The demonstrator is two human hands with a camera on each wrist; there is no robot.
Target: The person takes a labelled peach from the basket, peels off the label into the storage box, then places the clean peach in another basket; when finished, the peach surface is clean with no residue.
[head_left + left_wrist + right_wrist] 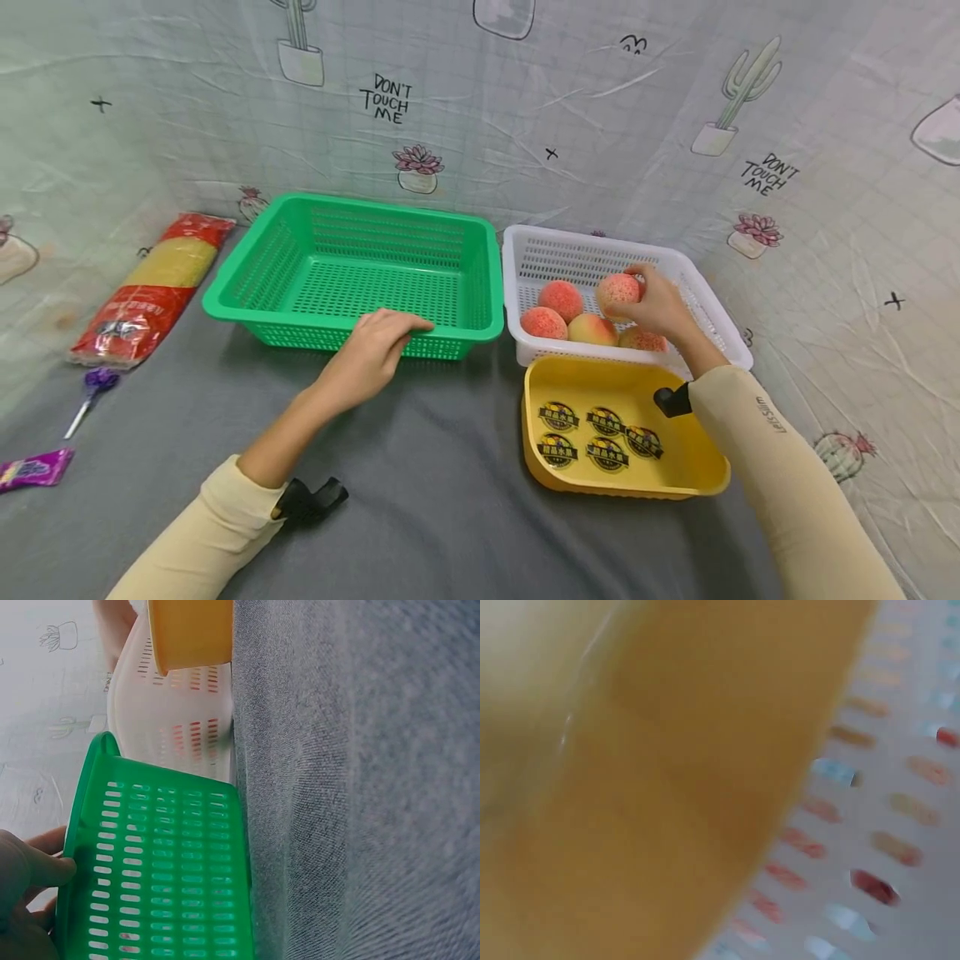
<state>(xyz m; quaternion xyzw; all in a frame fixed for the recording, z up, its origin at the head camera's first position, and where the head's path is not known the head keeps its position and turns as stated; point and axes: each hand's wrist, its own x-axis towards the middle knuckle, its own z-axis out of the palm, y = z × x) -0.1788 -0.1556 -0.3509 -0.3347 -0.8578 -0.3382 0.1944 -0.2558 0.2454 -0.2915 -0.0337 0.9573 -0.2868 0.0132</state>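
Observation:
My left hand (371, 354) is at the front rim of a green plastic basket (262, 312). In the left wrist view its thumb lies on the rim's outer side, with fingers behind, pinching the edge. The basket's slotted floor has nothing on it. Over a white basket (558, 348), my right hand (656, 304) holds a pinkish-red peach (618, 289) between thumb and fingers. Several more peaches lie beneath and beside it, among them a red one (561, 300) and a yellowish one (592, 330). In the right wrist view, the hand and held peach are hidden.
A yellow tub (577, 387) with several round black-and-gold labels stands before the white basket, under my right forearm. To the left lie a red-and-yellow packet (153, 287), a purple lollipop (100, 381) and a purple wrapper (36, 470). Grey cloth (450, 467) covers the table; printed cloth hangs behind.

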